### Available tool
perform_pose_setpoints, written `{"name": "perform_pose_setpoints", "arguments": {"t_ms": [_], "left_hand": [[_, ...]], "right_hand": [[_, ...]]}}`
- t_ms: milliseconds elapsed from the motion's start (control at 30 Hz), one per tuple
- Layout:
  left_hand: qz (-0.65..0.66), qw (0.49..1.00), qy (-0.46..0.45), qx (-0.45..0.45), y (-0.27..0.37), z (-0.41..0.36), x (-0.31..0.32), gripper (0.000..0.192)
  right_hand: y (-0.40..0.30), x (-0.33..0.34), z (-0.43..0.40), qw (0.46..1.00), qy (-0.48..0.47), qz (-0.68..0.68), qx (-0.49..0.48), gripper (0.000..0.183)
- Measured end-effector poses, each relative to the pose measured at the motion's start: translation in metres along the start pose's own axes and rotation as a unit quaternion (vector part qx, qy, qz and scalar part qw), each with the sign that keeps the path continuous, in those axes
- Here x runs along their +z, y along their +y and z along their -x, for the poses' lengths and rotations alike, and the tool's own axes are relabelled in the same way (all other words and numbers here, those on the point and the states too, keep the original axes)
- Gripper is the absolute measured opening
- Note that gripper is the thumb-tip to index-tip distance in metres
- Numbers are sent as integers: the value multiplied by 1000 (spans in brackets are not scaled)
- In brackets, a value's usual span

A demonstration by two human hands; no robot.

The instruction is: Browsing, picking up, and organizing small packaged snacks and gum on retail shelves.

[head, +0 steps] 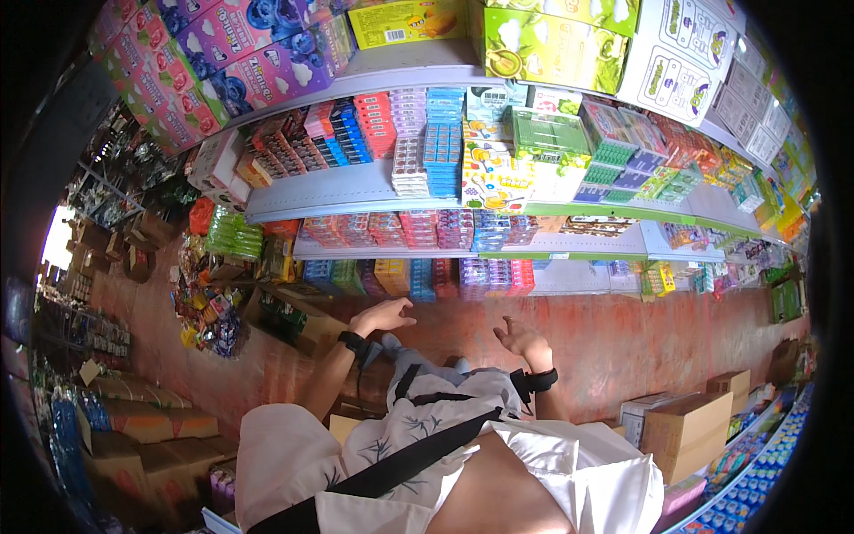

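Note:
Both my hands hang in the air over the red floor (pixel 454 324), in front of a stocked shop shelf unit. My left hand (pixel 387 316) holds nothing; its fingers are apart and point right. My right hand (pixel 522 339) is bare too, palm partly turned up, fingers loosely curled and apart. Nearest to them on the lowest shelf (pixel 567 284) stand purple packs (pixel 486 276), blue packs (pixel 421 278) and orange packs (pixel 391 275). On the middle shelf (pixel 320 200) are a blue stack of small boxes (pixel 442 157) and a green clear-topped box (pixel 550 137).
Large blueberry-print cartons (pixel 267 73) and a lime-green carton (pixel 557 50) fill the top shelf. An open cardboard box (pixel 300 324) and a heap of bagged snacks (pixel 210 304) lie on the floor at left. Cardboard boxes (pixel 687 434) stand behind me at right.

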State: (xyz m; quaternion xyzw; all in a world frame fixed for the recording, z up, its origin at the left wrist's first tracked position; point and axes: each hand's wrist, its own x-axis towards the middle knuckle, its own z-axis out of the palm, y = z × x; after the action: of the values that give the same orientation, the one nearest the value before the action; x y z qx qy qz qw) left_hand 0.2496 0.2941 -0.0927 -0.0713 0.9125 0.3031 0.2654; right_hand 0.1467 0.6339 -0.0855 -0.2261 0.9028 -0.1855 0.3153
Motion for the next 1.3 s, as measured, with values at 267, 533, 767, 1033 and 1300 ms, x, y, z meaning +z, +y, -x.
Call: {"name": "perform_pose_setpoints", "arguments": {"t_ms": [267,533,767,1033,1300], "left_hand": [[9,1000,-10,5,4,-11,-4,61],[46,999,0,26,2,-27,2,59],[79,997,4,9,-17,-42,-3,62],[122,990,66,20,-26,-45,-4,56],[167,958,219,73,-36,-67,-59,42]], "right_hand": [[9,10,1,1000,5,6,29,60],[11,16,-1,998,21,-23,52,59],[19,27,-3,998,28,-25,59,60],[11,16,-7,998,21,-4,53,59],[-4,19,-40,997,-56,29,42,62]]}}
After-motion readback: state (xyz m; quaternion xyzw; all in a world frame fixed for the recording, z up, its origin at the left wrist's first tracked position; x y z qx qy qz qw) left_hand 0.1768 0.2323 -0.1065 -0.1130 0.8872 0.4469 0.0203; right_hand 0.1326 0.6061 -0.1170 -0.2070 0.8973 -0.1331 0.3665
